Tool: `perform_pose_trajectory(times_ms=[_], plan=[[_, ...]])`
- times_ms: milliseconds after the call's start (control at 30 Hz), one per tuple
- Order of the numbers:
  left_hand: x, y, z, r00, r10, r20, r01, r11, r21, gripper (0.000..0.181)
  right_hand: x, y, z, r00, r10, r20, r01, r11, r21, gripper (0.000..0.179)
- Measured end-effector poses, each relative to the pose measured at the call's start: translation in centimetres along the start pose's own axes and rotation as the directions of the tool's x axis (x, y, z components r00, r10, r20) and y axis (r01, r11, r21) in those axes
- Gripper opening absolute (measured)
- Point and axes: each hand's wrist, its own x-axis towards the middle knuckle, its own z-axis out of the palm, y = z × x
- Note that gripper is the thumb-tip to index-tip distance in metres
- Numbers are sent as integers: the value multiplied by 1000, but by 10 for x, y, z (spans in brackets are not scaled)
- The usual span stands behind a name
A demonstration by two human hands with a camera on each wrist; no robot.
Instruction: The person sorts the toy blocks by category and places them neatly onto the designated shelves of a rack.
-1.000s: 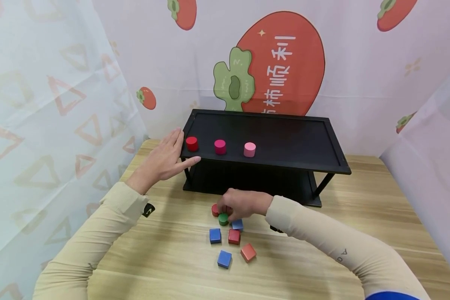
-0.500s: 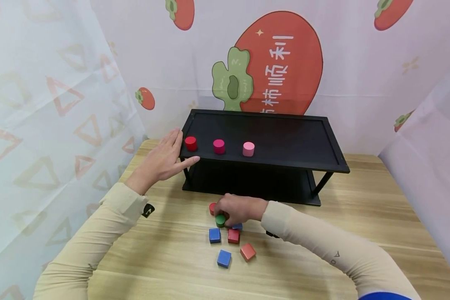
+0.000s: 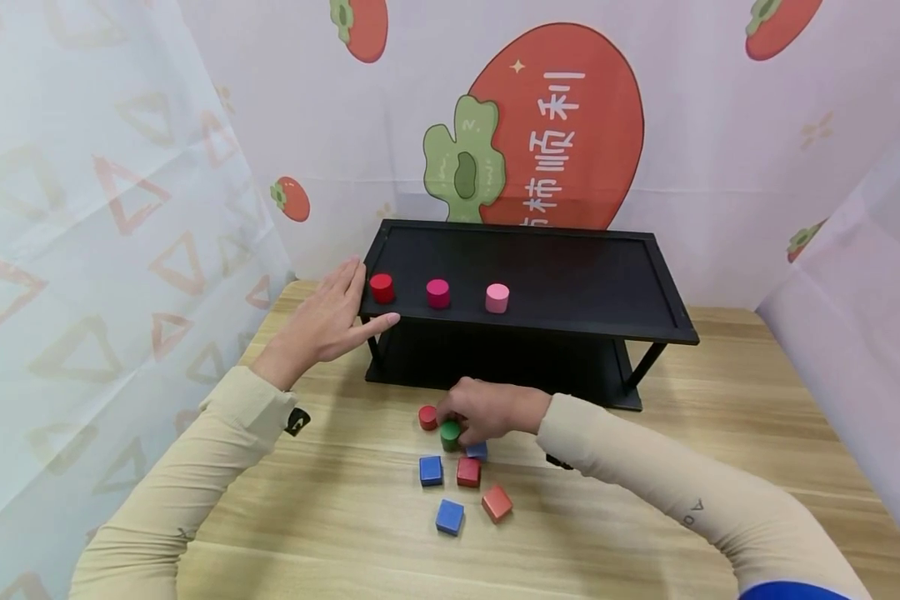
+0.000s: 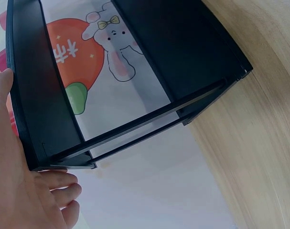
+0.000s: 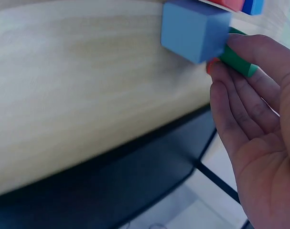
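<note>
The right hand point(image 3: 487, 410) pinched a green cylinder point(image 3: 450, 435) between thumb and fingers point(image 5: 245, 90), low over the worktop point(image 3: 330, 517); whether the cylinder touched the wood could not be told. In the right wrist view the cylinder point(image 5: 236, 59) lay against the fingertips, just beside a pale blue cube point(image 5: 195, 29). A red cylinder point(image 3: 427, 417) stood just left of the hand, near the green one.

In front of the hand lay more blocks: a blue cube point(image 3: 431, 470), a red cube point(image 3: 468, 472) right beside it, another blue cube point(image 3: 449, 517) nearer the person, and an orange-red cube point(image 3: 497, 503) turned at an angle. The pale blue cube point(image 3: 477, 451) was partly hidden under the hand.

The left hand point(image 3: 322, 321) rested flat against the left end of a black shelf point(image 3: 592, 287), fingers straight and holding nothing, thumb on the front edge. The left wrist view showed the palm point(image 4: 16, 191) against the shelf's corner point(image 4: 39, 119).

On the top shelf stood three cylinders in a row: red point(image 3: 381, 287) nearest the left hand, magenta point(image 3: 438, 293) in the middle, pink point(image 3: 497, 297) to the right, each apart from the next.
</note>
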Motion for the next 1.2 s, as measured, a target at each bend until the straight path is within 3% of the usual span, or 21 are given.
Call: perform_pose_trajectory(times_ms=[167, 700, 933, 1200], plan=[[1, 0, 1, 1000, 3, -2, -3, 1000, 4, 108, -21, 0, -17, 1000, -7, -8, 7, 1000, 6, 19], [1, -1, 0, 1000, 10, 0, -10, 1000, 8, 108, -106, 1, -74, 989, -65, -132, 66, 998, -1, 26], [2, -2, 1, 1000, 7, -3, -7, 1000, 8, 108, -137, 2, -103, 986, 18, -163, -23, 999, -32, 31], [1, 0, 0, 1000, 0, 1, 0, 1000, 5, 108, -153, 6, -130, 973, 77, -217, -86, 996, -31, 31]])
